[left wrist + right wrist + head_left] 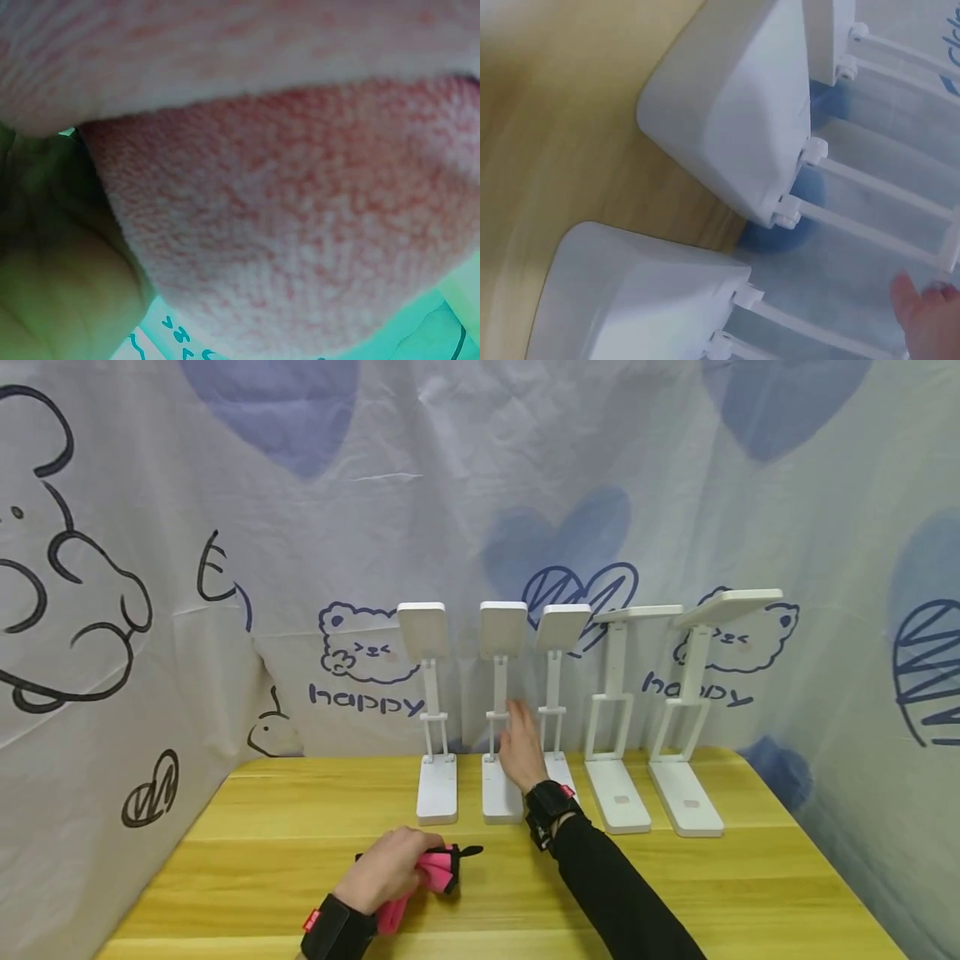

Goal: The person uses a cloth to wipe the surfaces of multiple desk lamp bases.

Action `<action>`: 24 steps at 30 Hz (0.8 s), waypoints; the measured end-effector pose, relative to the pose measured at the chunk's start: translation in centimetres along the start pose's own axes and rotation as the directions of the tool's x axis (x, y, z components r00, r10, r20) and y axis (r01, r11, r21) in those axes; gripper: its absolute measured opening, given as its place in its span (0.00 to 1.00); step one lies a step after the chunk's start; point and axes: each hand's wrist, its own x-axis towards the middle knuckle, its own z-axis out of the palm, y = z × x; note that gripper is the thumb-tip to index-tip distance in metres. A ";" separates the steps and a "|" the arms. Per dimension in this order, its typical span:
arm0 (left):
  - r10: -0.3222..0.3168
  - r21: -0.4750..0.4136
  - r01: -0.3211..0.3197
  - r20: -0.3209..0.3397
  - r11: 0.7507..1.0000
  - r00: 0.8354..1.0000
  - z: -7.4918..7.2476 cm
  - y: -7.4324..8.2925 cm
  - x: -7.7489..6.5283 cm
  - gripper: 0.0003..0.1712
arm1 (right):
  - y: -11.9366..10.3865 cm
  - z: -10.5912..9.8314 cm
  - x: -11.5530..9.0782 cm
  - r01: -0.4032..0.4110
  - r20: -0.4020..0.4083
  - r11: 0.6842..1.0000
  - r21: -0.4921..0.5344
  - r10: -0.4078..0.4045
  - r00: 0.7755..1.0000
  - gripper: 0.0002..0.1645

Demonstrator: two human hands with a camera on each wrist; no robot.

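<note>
Across the creased, pale curtain (420,514), blue lettering (366,697) is reading "happy" twice, the farthest-right stand (686,797) partly covering one; the wristbands' (341,935) red tags are bearing marks too small to read. The left hand (390,867) is gripping a fuzzy, black-edged pink cloth (433,870) over the wood-grained counter (300,843). The right hand (522,752) is holding its fingers straight beside the second of five smooth white stands (562,628), contact being unclear.

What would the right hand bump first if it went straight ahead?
Probably the second white stand from the left, though depth is unclear; the right hand might slip past it to the patterned cloth behind.
</note>
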 end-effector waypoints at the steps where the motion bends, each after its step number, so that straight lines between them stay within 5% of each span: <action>1: 0.002 -0.001 -0.002 0.000 1.000 1.000 0.0 0.0 0.0 0.19 | 0.0 -0.1 0.1 -0.010 0.018 1.000 0.005 0.010 1.000 0.32; 7: 0.013 -0.001 -0.013 -0.005 1.000 1.000 0.1 0.0 0.1 0.19 | 0.4 -0.3 0.2 -0.121 0.121 0.991 0.055 0.113 0.986 0.30; 12: 0.022 0.001 -0.022 -0.018 1.000 1.000 0.2 0.0 0.0 0.20 | 0.5 -0.4 0.5 -0.167 0.122 0.978 0.127 0.152 0.981 0.28; 24: -0.018 -0.040 0.018 -0.001 0.999 1.000 0.3 -0.2 0.0 0.21 | 0.5 -0.5 0.8 -0.025 0.066 0.997 0.072 0.020 0.998 0.18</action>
